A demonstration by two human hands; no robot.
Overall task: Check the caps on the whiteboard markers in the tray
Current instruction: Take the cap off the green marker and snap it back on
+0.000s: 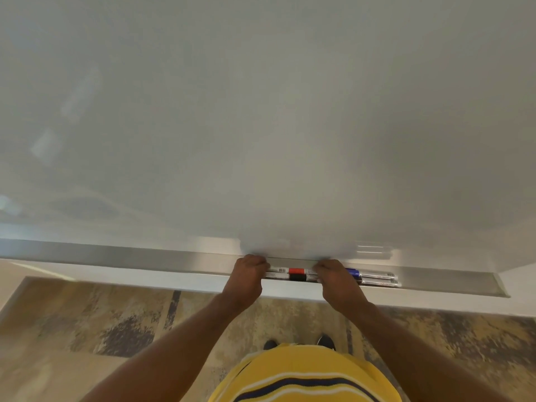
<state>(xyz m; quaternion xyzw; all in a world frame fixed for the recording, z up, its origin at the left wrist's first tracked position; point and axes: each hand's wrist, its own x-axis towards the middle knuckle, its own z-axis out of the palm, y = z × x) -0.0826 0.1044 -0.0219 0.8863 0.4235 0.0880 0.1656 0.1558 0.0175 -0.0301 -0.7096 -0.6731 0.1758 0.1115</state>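
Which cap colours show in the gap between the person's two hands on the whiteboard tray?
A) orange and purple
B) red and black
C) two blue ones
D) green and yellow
B: between the left hand and the right hand, a red cap lies just behind a black cap in the tray; the blue cap shows on the far side of the right hand.

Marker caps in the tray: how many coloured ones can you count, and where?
3: red cap and black cap between the hands, blue cap beside the right hand. Others may be hidden.
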